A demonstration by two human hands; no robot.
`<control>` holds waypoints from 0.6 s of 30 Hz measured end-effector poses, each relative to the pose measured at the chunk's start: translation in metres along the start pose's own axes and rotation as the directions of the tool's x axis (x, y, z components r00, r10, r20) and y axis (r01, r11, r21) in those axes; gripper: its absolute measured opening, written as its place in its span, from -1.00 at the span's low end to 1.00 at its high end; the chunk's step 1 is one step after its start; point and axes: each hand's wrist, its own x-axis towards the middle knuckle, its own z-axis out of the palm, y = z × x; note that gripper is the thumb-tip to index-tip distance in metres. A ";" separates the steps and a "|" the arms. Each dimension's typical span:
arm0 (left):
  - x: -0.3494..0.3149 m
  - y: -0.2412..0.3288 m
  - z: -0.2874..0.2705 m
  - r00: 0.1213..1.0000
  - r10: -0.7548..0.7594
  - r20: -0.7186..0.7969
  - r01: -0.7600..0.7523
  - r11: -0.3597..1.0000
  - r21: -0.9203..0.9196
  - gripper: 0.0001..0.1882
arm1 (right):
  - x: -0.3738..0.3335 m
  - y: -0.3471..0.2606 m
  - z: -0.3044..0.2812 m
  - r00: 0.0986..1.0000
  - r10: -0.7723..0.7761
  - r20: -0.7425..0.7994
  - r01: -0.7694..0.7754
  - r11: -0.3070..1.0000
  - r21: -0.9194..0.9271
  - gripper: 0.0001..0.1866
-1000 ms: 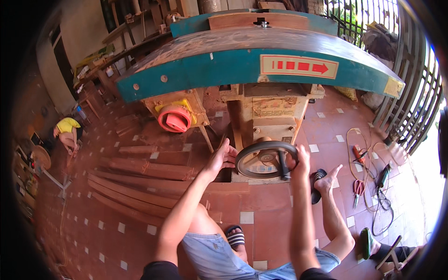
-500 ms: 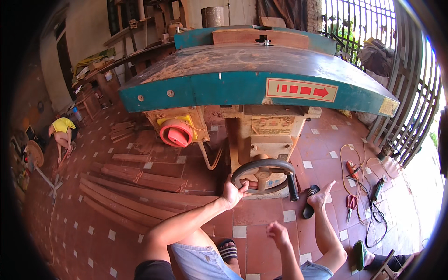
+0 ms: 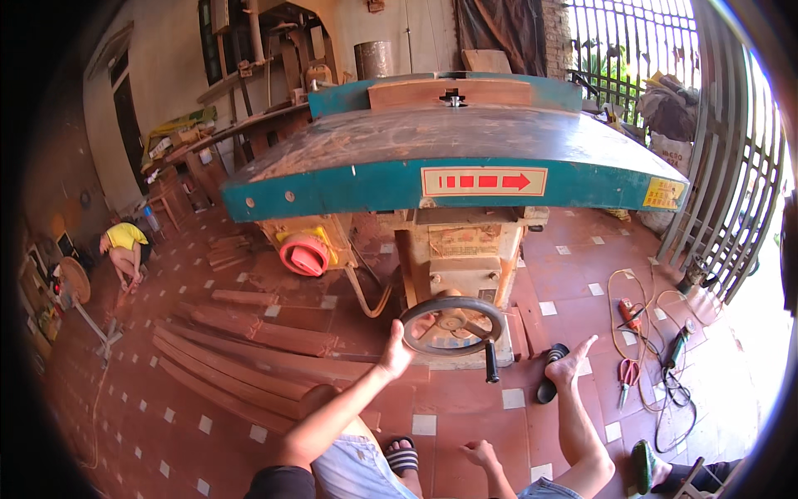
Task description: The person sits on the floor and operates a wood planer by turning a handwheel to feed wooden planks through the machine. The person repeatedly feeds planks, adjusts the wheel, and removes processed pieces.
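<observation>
A dark round handwheel (image 3: 453,301) with a black crank handle (image 3: 491,363) sits on the front of a woodworking machine with a green-edged metal table (image 3: 332,195). My left hand (image 3: 396,356) grips the wheel's left rim, thumb up along it and the other fingers partly hidden behind. Low over the floor, between my legs, my right hand (image 3: 480,455) hangs with its fingers curled in, and nothing shows in it. Left of the wheel is a red rotary switch (image 3: 304,254) on a yellow plate. A small metal cutter (image 3: 454,101) stands up from the tabletop before a wooden fence (image 3: 399,93).
Long wooden boards (image 3: 241,366) lie on the tiled floor at left. To the right are red-handled scissors (image 3: 628,378), an orange power tool (image 3: 629,314), a green grinder (image 3: 682,343) and tangled cords. A person in yellow (image 3: 126,237) crouches far left; another person's green shoe (image 3: 642,466) shows lower right.
The view has tilted up and shifted slightly. My left hand stays at the wheel's left rim, its fingers less visible now. My right hand has dropped lower, away from the wheel.
</observation>
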 end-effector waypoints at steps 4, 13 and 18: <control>-0.006 -0.006 0.016 0.979 -0.062 0.195 0.126 0.934 -0.334 0.03 | 0.014 0.007 0.010 0.996 0.053 -0.074 -0.047 0.996 0.082 -0.60; 0.043 0.073 0.075 0.978 -0.206 -0.024 0.166 0.711 0.683 -0.21 | -0.017 -0.125 -0.163 0.776 -0.249 -0.580 0.399 0.906 0.144 -0.72; 0.037 0.044 0.056 0.984 -0.050 0.172 -0.002 0.958 0.288 -0.41 | -0.049 -0.261 -0.258 0.531 -0.236 -0.814 0.663 0.714 0.225 -0.75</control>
